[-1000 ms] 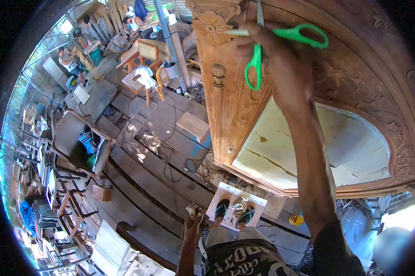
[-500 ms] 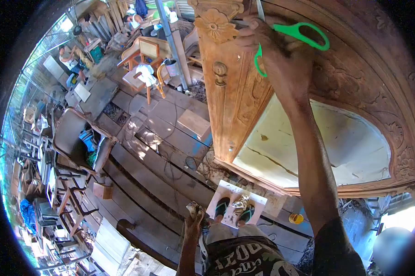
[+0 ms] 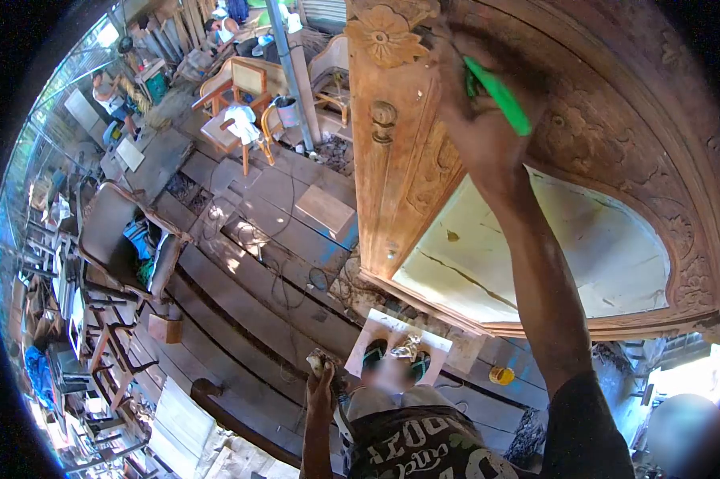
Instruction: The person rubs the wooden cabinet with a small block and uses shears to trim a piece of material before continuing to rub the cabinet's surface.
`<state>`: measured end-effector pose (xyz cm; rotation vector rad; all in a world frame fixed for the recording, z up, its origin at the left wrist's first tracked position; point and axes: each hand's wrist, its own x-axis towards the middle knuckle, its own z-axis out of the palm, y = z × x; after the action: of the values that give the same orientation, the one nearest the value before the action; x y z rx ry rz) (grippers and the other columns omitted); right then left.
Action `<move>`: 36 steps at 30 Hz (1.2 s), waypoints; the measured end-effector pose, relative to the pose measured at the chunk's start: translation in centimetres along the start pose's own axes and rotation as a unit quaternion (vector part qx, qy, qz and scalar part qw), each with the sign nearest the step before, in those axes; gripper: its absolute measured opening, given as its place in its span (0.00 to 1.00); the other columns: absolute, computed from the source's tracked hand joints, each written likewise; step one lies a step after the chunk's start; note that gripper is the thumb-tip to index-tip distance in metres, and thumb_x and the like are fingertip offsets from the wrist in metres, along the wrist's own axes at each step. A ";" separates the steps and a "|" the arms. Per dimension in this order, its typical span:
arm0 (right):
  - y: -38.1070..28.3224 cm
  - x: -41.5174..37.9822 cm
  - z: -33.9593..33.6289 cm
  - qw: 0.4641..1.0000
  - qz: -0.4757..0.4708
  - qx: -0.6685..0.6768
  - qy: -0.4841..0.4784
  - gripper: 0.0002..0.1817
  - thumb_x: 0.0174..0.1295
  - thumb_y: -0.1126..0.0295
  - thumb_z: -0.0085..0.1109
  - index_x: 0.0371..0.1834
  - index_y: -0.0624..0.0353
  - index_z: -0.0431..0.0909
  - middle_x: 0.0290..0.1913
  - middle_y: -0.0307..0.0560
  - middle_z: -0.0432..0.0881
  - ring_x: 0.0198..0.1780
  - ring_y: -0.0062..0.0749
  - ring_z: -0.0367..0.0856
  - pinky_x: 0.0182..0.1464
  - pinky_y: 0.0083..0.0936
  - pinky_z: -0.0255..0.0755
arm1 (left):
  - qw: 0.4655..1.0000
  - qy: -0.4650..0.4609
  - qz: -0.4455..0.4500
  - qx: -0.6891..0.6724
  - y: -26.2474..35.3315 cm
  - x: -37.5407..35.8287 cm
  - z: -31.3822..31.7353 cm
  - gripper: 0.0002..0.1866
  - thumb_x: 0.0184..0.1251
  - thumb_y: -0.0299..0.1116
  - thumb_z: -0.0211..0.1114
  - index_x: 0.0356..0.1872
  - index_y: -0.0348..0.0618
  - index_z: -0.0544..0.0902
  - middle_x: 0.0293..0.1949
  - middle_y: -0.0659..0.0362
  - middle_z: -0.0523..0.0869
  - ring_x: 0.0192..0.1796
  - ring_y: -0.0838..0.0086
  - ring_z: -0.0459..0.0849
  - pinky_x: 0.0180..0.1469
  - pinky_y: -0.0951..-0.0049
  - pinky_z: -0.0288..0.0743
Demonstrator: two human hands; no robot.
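My right hand (image 3: 488, 132) is raised against a carved wooden furniture piece (image 3: 412, 176), closed around green-handled scissors (image 3: 500, 97). The handles appear nearly edge-on, and the blades are hidden or blurred. Close to the fingers, a carved flower (image 3: 385, 36) sits at the top of the upright. Below my wrist, a pale, stained sheet (image 3: 567, 239) fills the arched opening, with a long dark crack or tear across it. Low at my side, my left hand (image 3: 320, 387) is closed on a small pale thing that I cannot make out.
My feet, in flip-flops, are on a pale board (image 3: 368, 329) on the slatted wooden floor. A yellow container (image 3: 500, 375) and a wooden block (image 3: 326, 211) lie nearby. Armchairs (image 3: 128, 239) and stacked furniture stand left. Two people sit farther back near a post (image 3: 290, 72).
My right hand has turned the scissors, so their loops now show as a narrow green strip. The view has shifted slightly. My left hand stays low and closed.
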<state>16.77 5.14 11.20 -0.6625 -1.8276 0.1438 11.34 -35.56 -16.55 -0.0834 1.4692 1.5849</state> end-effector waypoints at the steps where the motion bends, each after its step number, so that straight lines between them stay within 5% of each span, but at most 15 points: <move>1: -0.1 0.1 0.6 0.996 -0.075 0.009 0.047 0.12 0.60 0.76 0.67 0.46 0.69 0.84 0.34 0.41 0.88 0.32 0.17 0.84 0.37 0.18 0.77 | 0.999 -0.018 -0.031 0.000 0.2 0.2 -0.5 0.21 0.70 0.48 0.65 0.51 0.40 0.81 0.41 0.63 0.82 0.35 0.79 0.81 0.34 0.74 0.78; 4: -3.0 0.7 1.6 0.970 -0.193 0.058 0.134 0.10 0.62 0.78 0.63 0.45 0.69 0.84 0.33 0.41 0.88 0.32 0.20 0.84 0.38 0.18 0.77 | 0.999 -0.002 -0.008 0.034 0.9 0.6 -0.3 0.22 0.70 0.48 0.65 0.51 0.40 0.80 0.42 0.62 0.82 0.35 0.77 0.82 0.35 0.74 0.79; 6: -4.2 -0.3 2.8 0.964 0.144 0.194 0.112 0.08 0.65 0.79 0.60 0.44 0.69 0.84 0.35 0.42 0.87 0.33 0.22 0.84 0.40 0.19 0.77 | 0.999 -0.008 -0.014 0.037 1.2 0.8 -1.1 0.22 0.70 0.48 0.65 0.52 0.39 0.80 0.43 0.61 0.82 0.37 0.77 0.82 0.35 0.73 0.80; 9: -4.9 -0.2 2.5 0.889 0.206 0.393 0.107 0.09 0.65 0.66 0.64 0.41 0.60 0.85 0.27 0.42 0.85 0.26 0.24 0.81 0.32 0.28 0.75 | 0.999 0.006 -0.020 0.032 0.7 1.1 -1.3 0.23 0.69 0.49 0.66 0.53 0.39 0.79 0.44 0.60 0.83 0.36 0.76 0.82 0.35 0.73 0.80; 10: -4.1 0.0 2.3 0.890 0.207 0.392 0.110 0.09 0.65 0.66 0.64 0.41 0.60 0.85 0.27 0.42 0.85 0.26 0.24 0.81 0.32 0.28 0.75 | 0.999 0.024 -0.022 0.026 0.6 1.4 -1.4 0.24 0.69 0.49 0.66 0.53 0.39 0.79 0.44 0.60 0.83 0.35 0.75 0.82 0.35 0.73 0.80; 12: -2.6 0.6 2.0 0.972 0.059 0.211 0.079 0.08 0.69 0.77 0.57 0.44 0.69 0.82 0.35 0.47 0.86 0.33 0.23 0.83 0.35 0.20 0.78 | 0.999 0.021 -0.028 0.018 0.4 1.6 -1.4 0.24 0.68 0.49 0.67 0.54 0.39 0.78 0.44 0.60 0.83 0.34 0.75 0.82 0.34 0.73 0.80; 14: -2.7 0.4 2.4 0.979 0.043 0.164 0.110 0.08 0.67 0.78 0.56 0.45 0.70 0.82 0.34 0.49 0.85 0.31 0.23 0.83 0.33 0.22 0.78 | 0.999 0.020 -0.036 0.008 0.3 1.4 -1.4 0.24 0.68 0.49 0.67 0.54 0.40 0.78 0.44 0.60 0.83 0.34 0.76 0.82 0.33 0.73 0.80; 17: -4.7 1.5 0.3 0.880 0.234 0.410 0.057 0.11 0.66 0.69 0.60 0.41 0.68 0.84 0.30 0.46 0.84 0.28 0.23 0.81 0.31 0.23 0.78 | 0.999 0.021 -0.028 0.012 1.3 0.5 -0.5 0.23 0.68 0.49 0.68 0.52 0.41 0.79 0.44 0.61 0.83 0.35 0.76 0.82 0.33 0.74 0.79; 20: -4.9 1.6 -1.9 0.867 0.281 0.411 -0.016 0.15 0.66 0.63 0.62 0.42 0.68 0.84 0.31 0.45 0.84 0.28 0.23 0.81 0.30 0.24 0.78 | 0.999 -0.029 -0.024 0.027 1.4 1.3 0.0 0.21 0.68 0.49 0.67 0.51 0.42 0.80 0.44 0.62 0.84 0.37 0.77 0.82 0.34 0.73 0.80; 25: -3.6 1.5 -0.7 0.902 0.136 0.409 -0.008 0.15 0.67 0.64 0.62 0.48 0.65 0.84 0.33 0.44 0.85 0.29 0.21 0.81 0.33 0.21 0.78 | 0.998 -0.039 -0.043 0.024 0.8 1.9 -0.1 0.18 0.71 0.45 0.65 0.54 0.46 0.78 0.45 0.62 0.83 0.40 0.75 0.83 0.39 0.70 0.81; 28: -3.8 1.8 -0.3 0.892 0.146 0.426 -0.037 0.15 0.69 0.64 0.59 0.50 0.65 0.83 0.33 0.43 0.84 0.30 0.21 0.81 0.33 0.20 0.77 | 0.997 -0.051 -0.047 0.027 0.8 1.7 -0.1 0.19 0.71 0.44 0.65 0.57 0.49 0.76 0.48 0.61 0.82 0.45 0.72 0.83 0.43 0.67 0.82; 30: -4.0 2.4 -1.5 0.867 0.237 0.434 -0.070 0.16 0.71 0.64 0.57 0.51 0.66 0.83 0.31 0.41 0.84 0.30 0.21 0.81 0.32 0.20 0.76 | 0.997 -0.049 -0.048 0.031 0.9 0.8 0.1 0.20 0.71 0.45 0.65 0.58 0.48 0.76 0.49 0.61 0.82 0.46 0.72 0.83 0.44 0.67 0.81; 31: -3.7 2.1 -2.9 0.812 0.285 0.458 -0.223 0.17 0.70 0.62 0.57 0.49 0.65 0.84 0.31 0.40 0.83 0.31 0.20 0.81 0.33 0.20 0.75 | 0.998 -0.033 -0.010 0.043 1.3 0.7 0.8 0.20 0.70 0.46 0.66 0.55 0.46 0.78 0.46 0.62 0.83 0.41 0.75 0.82 0.39 0.70 0.81; 36: -4.8 -0.1 -2.1 0.906 0.228 0.355 -0.048 0.16 0.70 0.62 0.59 0.48 0.66 0.83 0.32 0.41 0.84 0.31 0.22 0.82 0.35 0.20 0.75 | 1.000 -0.014 -0.023 0.015 1.4 1.4 0.6 0.20 0.69 0.48 0.67 0.52 0.45 0.79 0.40 0.64 0.84 0.35 0.78 0.82 0.34 0.73 0.80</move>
<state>16.92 0.63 13.88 -0.5411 -1.5198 1.1137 9.94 -34.01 -16.19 -0.0766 1.4582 1.5211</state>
